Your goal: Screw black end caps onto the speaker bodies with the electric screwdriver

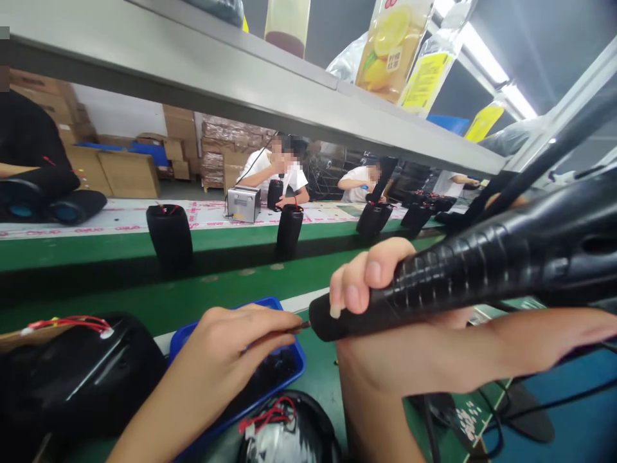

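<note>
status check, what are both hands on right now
Right hand gripping black ribbed electric screwdriver, bit level. Left hand pinched at the bit tip, over blue plastic tray. Black speaker shell with red wires right below, close.

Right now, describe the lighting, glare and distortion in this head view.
Head view: ceiling strip lights blow out to white at the upper right; the wide lens bends and tilts the shelf edge; the black power screwdriver in the right hand looms oversized and soft; the left hand over the blue tray is slightly blurred.
</note>
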A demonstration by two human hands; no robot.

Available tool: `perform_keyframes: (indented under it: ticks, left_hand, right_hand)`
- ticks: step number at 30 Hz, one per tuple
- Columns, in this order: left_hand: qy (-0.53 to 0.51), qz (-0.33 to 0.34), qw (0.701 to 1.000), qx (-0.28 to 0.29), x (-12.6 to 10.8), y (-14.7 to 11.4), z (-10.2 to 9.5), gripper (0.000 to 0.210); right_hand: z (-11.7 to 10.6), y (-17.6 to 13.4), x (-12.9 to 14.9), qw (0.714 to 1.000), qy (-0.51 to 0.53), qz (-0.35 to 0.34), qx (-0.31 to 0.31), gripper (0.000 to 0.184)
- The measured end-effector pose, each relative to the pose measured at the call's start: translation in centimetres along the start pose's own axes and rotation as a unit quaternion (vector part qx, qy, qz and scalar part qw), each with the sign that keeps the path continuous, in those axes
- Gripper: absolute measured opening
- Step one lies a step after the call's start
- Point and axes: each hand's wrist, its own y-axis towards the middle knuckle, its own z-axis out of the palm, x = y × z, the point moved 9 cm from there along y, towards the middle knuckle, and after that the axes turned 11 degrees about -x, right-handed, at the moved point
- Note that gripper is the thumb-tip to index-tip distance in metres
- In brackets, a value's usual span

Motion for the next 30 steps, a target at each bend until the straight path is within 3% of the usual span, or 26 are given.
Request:
perform_keyframes:
  ticks: [4, 10, 13, 17, 19, 21, 24, 27, 30]
  left_hand:
    - [0.02, -0.002, 1.0, -0.007, -1.1, 0.0, 0.4, 0.036]
    - [0.009, -0.091, 0.995, -0.028, -0.9, -0.2, 0.9, 0.028]
    - [-0.05, -0.171, 0.983, 0.034, 0.2, -1.2, 1.0, 0.036]
    - [-0.07, -0.227, 0.957, 0.167, 1.3, -3.2, 0.1, 0.098]
    - [-0.029, -0.216, 0.943, 0.25, 1.4, -4.2, 0.2, 0.109]
    - [0.008, -0.202, 0.931, 0.305, 1.6, -4.7, 0.7, 0.099]
    - [-0.023, -0.187, 0.923, 0.337, 1.4, -4.4, 2.1, 0.073]
    - [-0.083, -0.175, 0.915, 0.354, 0.9, -4.2, 3.2, 0.05]
    - [-0.077, -0.174, 0.918, 0.349, 1.0, -4.0, 3.1, 0.048]
  right_hand:
    - [-0.9, -0.5, -0.6, 0.995, -0.072, 0.057, 0.024, 0.068]
    - [-1.3, -1.5, 0.3, 0.993, -0.093, 0.073, 0.016, 0.073]
    - [-0.4, -1.7, 0.4, 0.997, -0.033, 0.063, 0.029, 0.075]
    - [0.5, -2.2, -0.4, 0.996, 0.002, 0.078, 0.053, 0.079]
    - [1.1, -2.9, -1.0, 0.991, -0.005, 0.11, 0.077, 0.08]
    - [1.5, -3.9, -1.4, 0.984, -0.012, 0.146, 0.098, 0.077]
    - [1.5, -5.3, -1.8, 0.979, -0.021, 0.173, 0.107, 0.071]
    - [0.5, -5.7, -1.6, 0.985, 0.011, 0.139, 0.106, 0.061]
    - [0.3, -5.5, -1.4, 0.977, 0.064, 0.087, 0.184, 0.053]
